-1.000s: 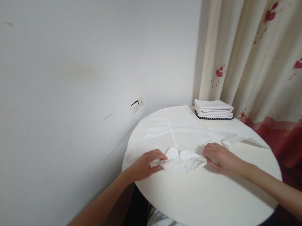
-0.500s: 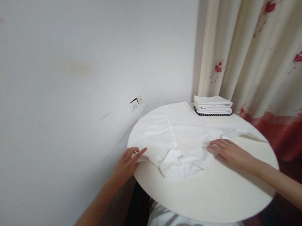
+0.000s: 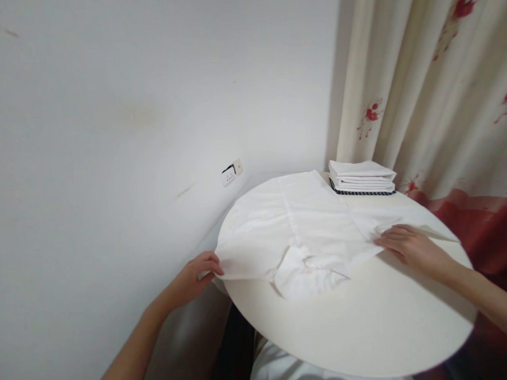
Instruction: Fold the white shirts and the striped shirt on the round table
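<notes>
A white shirt (image 3: 305, 227) lies spread on a round white table (image 3: 360, 325), its collar (image 3: 307, 271) toward me. My left hand (image 3: 194, 276) is at the table's left edge, fingers curled around the shirt's left shoulder corner. My right hand (image 3: 407, 245) lies on the shirt's right side near the sleeve, fingers stretched flat on the cloth.
A stack of folded white cloths (image 3: 362, 178) with a dark dotted one at the bottom sits at the table's far edge. A cream curtain (image 3: 434, 92) with red flowers hangs on the right. A wall socket (image 3: 231, 173) is on the white wall to the left.
Both hands have moved outward from the collar. The left hand went to the table's left edge and closed on the shirt's corner; the right slid right along the cloth.
</notes>
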Action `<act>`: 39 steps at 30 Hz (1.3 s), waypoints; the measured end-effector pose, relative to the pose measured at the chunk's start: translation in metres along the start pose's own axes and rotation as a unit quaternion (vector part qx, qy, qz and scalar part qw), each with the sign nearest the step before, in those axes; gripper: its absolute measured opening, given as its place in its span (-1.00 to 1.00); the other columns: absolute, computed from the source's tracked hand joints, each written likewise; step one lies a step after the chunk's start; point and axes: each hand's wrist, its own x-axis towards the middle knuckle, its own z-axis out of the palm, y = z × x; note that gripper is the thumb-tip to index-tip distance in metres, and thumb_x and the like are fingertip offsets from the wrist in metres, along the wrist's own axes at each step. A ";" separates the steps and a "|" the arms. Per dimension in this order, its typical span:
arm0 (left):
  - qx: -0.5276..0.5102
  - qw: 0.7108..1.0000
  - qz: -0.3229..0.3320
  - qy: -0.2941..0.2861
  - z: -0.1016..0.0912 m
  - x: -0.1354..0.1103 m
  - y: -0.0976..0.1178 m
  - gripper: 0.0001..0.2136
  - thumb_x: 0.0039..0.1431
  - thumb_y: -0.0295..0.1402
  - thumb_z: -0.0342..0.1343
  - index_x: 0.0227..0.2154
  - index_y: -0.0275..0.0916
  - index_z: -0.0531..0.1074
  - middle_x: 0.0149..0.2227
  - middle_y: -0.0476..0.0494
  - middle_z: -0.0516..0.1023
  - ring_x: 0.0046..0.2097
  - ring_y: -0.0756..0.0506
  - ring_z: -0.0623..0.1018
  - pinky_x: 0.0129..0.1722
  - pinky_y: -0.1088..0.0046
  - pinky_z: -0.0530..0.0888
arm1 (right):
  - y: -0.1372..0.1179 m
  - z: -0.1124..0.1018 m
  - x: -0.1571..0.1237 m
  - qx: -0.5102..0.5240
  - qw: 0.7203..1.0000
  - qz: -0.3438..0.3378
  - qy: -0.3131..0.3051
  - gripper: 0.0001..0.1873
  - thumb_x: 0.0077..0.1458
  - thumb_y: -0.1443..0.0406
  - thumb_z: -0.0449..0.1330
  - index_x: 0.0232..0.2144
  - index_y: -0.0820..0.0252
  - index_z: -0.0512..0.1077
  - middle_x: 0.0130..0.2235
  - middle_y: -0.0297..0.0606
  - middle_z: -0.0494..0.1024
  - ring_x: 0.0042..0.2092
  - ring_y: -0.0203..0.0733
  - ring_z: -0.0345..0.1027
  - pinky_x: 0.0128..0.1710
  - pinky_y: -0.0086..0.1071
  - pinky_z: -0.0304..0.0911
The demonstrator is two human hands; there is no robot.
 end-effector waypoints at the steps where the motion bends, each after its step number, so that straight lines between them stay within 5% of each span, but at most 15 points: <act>1: 0.000 0.999 0.002 -0.033 -0.001 -0.001 0.006 -0.77 0.23 -0.49 0.00 -0.30 -0.15 0.57 -0.12 -0.11 0.54 -0.06 -0.07 0.56 0.01 0.38 0.51 | -0.002 -0.001 0.000 0.008 1.000 -0.006 -0.008 -0.60 0.20 0.42 0.02 -0.11 0.07 0.62 -0.08 -0.16 0.66 -0.02 0.04 0.50 0.06 0.01 0.30; 7: 0.019 0.993 0.058 -0.105 0.019 0.017 0.066 -0.50 0.22 -0.40 0.15 0.23 -0.05 0.35 0.26 -0.17 0.39 0.28 -0.20 0.37 0.32 0.12 0.28 | -0.058 -0.026 0.020 0.084 0.995 -0.059 -0.005 -0.49 0.21 0.37 0.09 0.19 0.01 0.41 0.16 -0.12 0.50 0.19 0.04 0.33 0.23 0.10 0.13; 12: 0.044 0.977 0.165 -0.129 0.068 0.055 0.101 -0.46 0.26 -0.52 0.02 0.29 -0.09 0.28 0.31 -0.12 0.35 0.34 -0.14 0.32 0.37 0.16 0.21 | -0.108 -0.024 0.047 0.153 0.978 -0.142 -0.025 -0.43 0.19 0.42 0.10 0.23 0.04 0.35 0.25 -0.13 0.42 0.27 -0.04 0.23 0.30 0.02 0.06; 17: 0.045 0.977 0.183 -0.104 0.099 0.065 0.103 -0.52 0.31 -0.57 -0.10 0.24 -0.17 0.36 0.27 -0.17 0.41 0.29 -0.12 0.39 0.31 0.25 0.34 | -0.123 -0.013 0.053 0.183 0.973 -0.128 -0.057 -0.47 0.14 0.38 0.15 0.18 0.15 0.41 0.20 -0.09 0.47 0.31 -0.01 0.19 0.37 0.05 -0.09; 21: 0.003 0.980 0.176 -0.096 0.093 0.056 0.101 -0.53 0.37 -0.52 -0.13 0.26 -0.09 0.34 0.28 -0.09 0.39 0.30 -0.11 0.39 0.31 0.27 0.34 | -0.123 -0.027 0.048 0.204 0.971 -0.108 -0.069 -0.62 0.24 0.28 0.14 0.08 0.13 0.50 0.09 -0.09 0.56 0.27 0.00 0.26 0.38 0.06 -0.13; 25: -0.056 0.963 0.195 -0.179 0.073 0.053 0.108 -0.58 0.35 -0.34 0.08 0.25 -0.05 0.36 0.31 -0.11 0.35 0.33 -0.19 0.34 0.36 0.13 0.23 | -0.124 -0.054 0.053 0.247 0.956 -0.130 -0.084 -0.63 0.29 0.08 0.15 0.02 0.07 0.55 0.10 -0.10 0.56 0.25 0.02 0.29 0.33 0.00 0.01; 28: -0.086 0.961 0.177 -0.195 0.065 0.061 0.113 -0.56 0.37 -0.21 0.10 0.27 -0.05 0.33 0.25 -0.10 0.44 0.29 -0.15 0.40 0.37 0.16 0.21 | -0.131 -0.064 0.069 0.272 0.954 -0.110 -0.064 -0.61 0.39 0.16 0.01 0.09 0.10 0.51 0.21 -0.11 0.47 0.28 -0.05 0.25 0.32 -0.09 0.07; 33: -0.007 0.992 0.097 -0.078 0.098 0.083 0.110 -0.59 0.43 -0.34 -0.08 0.29 -0.11 0.29 0.30 -0.15 0.37 0.34 -0.13 0.32 0.36 0.13 0.22 | -0.151 -0.034 0.094 0.257 0.951 -0.154 -0.082 -0.45 0.39 0.23 -0.01 0.37 0.12 0.17 0.42 -0.11 0.10 0.44 -0.03 -0.12 0.39 0.07 -0.14; 36: 0.033 0.993 0.093 -0.072 0.121 0.086 0.102 -0.48 0.40 -0.34 -0.02 0.37 -0.15 0.13 0.39 -0.22 0.19 0.41 -0.19 0.18 0.37 0.04 0.16 | -0.150 -0.009 0.095 0.250 0.954 -0.135 -0.097 -0.37 0.39 0.23 -0.02 0.44 0.09 -0.04 0.46 -0.09 -0.09 0.46 -0.01 -0.28 0.39 0.15 -0.23; 39: 0.058 0.989 0.100 -0.089 0.127 0.083 0.099 -0.45 0.42 -0.32 -0.05 0.41 -0.12 0.01 0.42 -0.22 0.11 0.43 -0.22 0.10 0.38 -0.01 0.10 | -0.140 0.007 0.091 0.264 0.953 -0.100 -0.113 -0.42 0.42 0.18 -0.07 0.42 -0.02 0.01 0.47 -0.14 -0.14 0.47 0.00 -0.32 0.38 0.16 -0.24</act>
